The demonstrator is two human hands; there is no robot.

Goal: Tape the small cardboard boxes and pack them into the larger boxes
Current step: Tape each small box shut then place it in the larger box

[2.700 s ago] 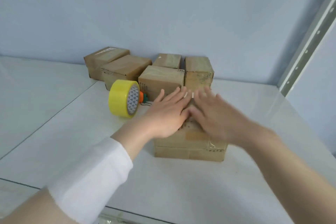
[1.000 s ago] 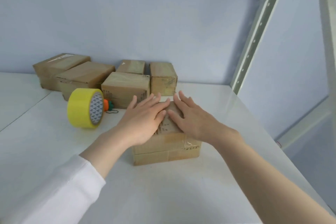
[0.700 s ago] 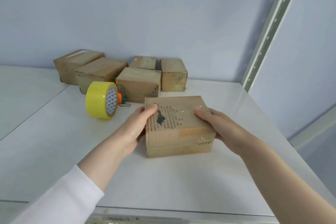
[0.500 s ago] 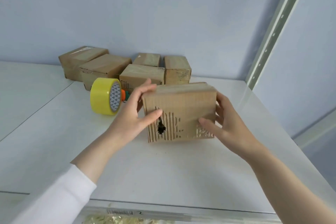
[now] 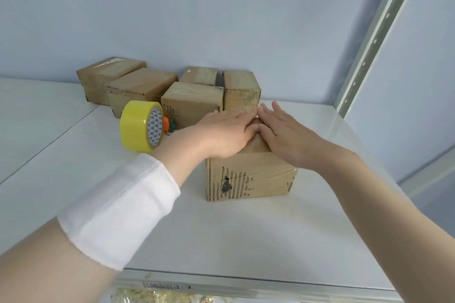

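shelf front edge (image 5: 246, 285) carries a barcode label strip (image 5: 163, 293); under it something pale yellow and crinkled, cannot tell what; white wristband (image 5: 118, 216) on the left forearm; small cardboard box (image 5: 248, 179) sits on the white shelf, centre, slightly right; near face scuffed, corrugation exposed, one dark hole; clear tape wrinkled across its right part; left hand (image 5: 226, 133) and right hand (image 5: 288, 138) lie palm down on the box top, side by side, index fingers touching; fingers straight and close together, pressing flat, nothing gripped; they hide most of the top, so the seam cannot be judged; yellow tape roll (image 5: 141, 125) stands on edge left of the box, apart from it, just beyond the left wrist; small orange and green item (image 5: 168, 125) against the roll's far side, partly hidden; behind, five taped boxes by the wall; two bigger ones at left (image 5: 108, 76) (image 5: 141, 88), touching; low centre box (image 5: 192, 103), another behind it (image 5: 198, 75); tall box (image 5: 241, 90) to their right; fingertips overlap its lower edge in view, contact cannot be told; perforated metal upright (image 5: 369, 39) far right; pale blue wall (image 5: 221, 7) at back.
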